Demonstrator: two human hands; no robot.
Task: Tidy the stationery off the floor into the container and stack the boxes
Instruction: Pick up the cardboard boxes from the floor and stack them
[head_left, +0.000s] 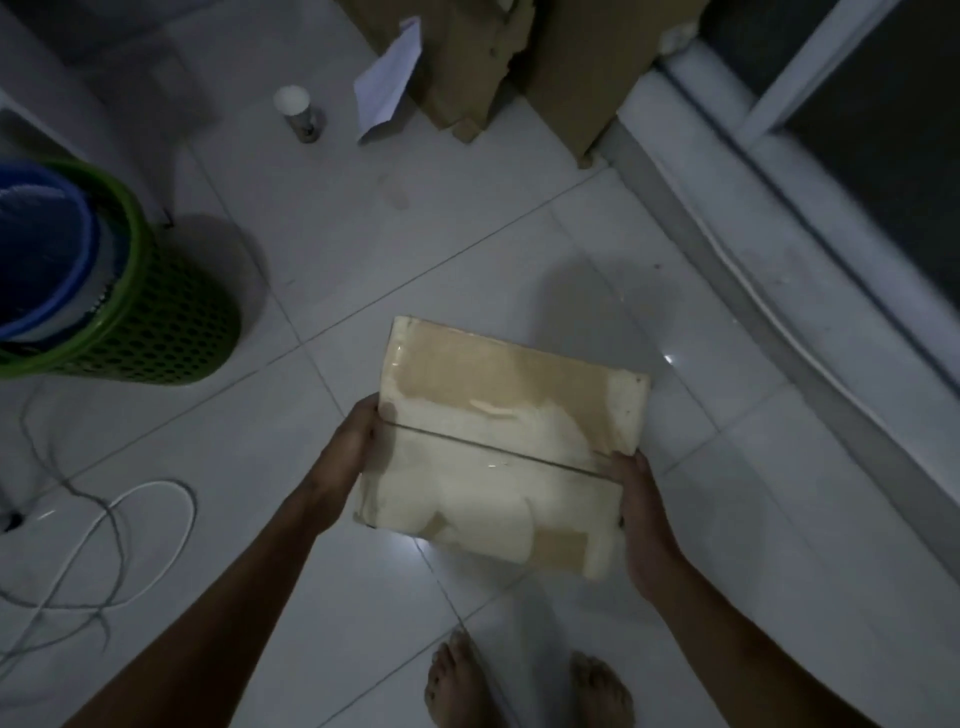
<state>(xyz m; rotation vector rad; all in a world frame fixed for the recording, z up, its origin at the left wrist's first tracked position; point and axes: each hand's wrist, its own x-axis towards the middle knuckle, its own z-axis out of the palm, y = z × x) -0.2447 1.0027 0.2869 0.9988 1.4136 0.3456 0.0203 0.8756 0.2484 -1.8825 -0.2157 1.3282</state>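
Head view: I see one dim, downward view of a white tiled floor (363, 270).
Box: a taped cardboard box (498, 447) is at the centre, held above the floor, its flaps shut.
Left grip: my left hand (353, 447) holds the box's 9 o'clock edge, thumb on top.
Right grip: my right hand (644, 519) holds the 3 o'clock edge, fingers wrapped on the side.
Around: two bare feet (524, 686) at 6 o'clock; loose cables (104, 545) at 8 o'clock; a small white-capped canister (301, 114) and a folded white paper (389, 83) at 11 to 12 o'clock.
In the way: more cardboard boxes (519, 62) stand at 12 o'clock against a grey sill (727, 270).
Containers: a green perforated basket (150, 312) at 9 o'clock holds a blue bucket (47, 249); its contents I cannot tell.
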